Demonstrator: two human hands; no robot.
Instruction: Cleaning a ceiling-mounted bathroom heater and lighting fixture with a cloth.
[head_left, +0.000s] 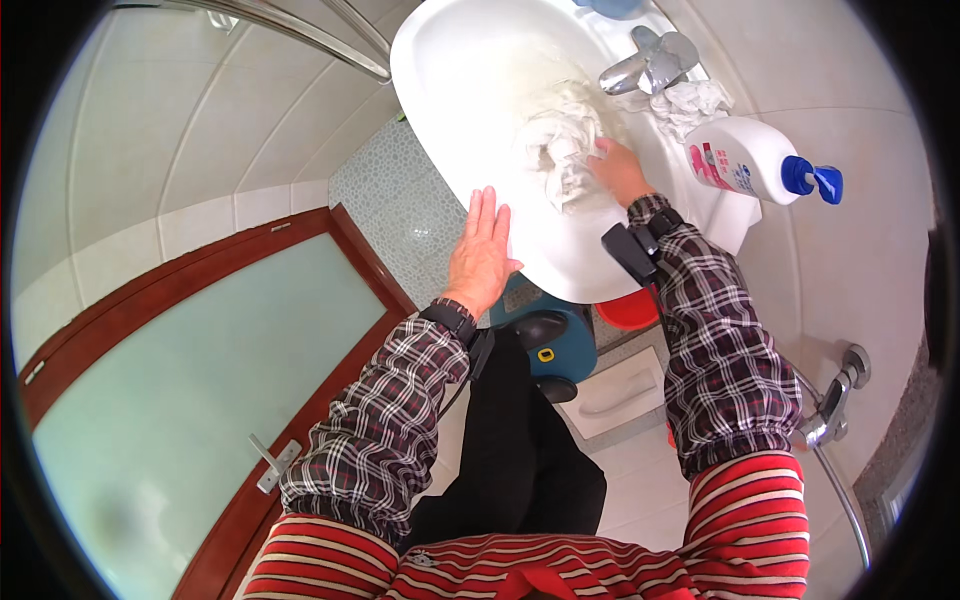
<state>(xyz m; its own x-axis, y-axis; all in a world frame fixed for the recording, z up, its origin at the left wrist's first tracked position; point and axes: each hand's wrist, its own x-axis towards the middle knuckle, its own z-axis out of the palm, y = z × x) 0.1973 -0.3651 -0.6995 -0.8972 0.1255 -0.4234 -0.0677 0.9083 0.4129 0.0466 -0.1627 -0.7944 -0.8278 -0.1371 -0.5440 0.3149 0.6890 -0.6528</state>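
Note:
Before me is a white ceramic washbasin (566, 277) with some cloudy water in it. A wet, bunched white cloth (559, 139) lies at the bottom of the bowl. My right hand (622, 171) grips the right side of this cloth, with the fingertips partly hidden by its folds. At the basin's near left edge my left hand (481, 244) lies flat with fingers extended and thumb apart. Nothing is in it, and its fingers rest against the rim. Checked sleeve covers and dark wrist straps are on both my forearms.
A chrome faucet (656, 64) stands at the basin's back right, next to a crumpled white cloth (690, 105). A white pump bottle (739, 159) with a blue top lies nearby. Below are a red basin (630, 311) and a blue plastic item (566, 341). A frosted-glass door (202, 375) is at left.

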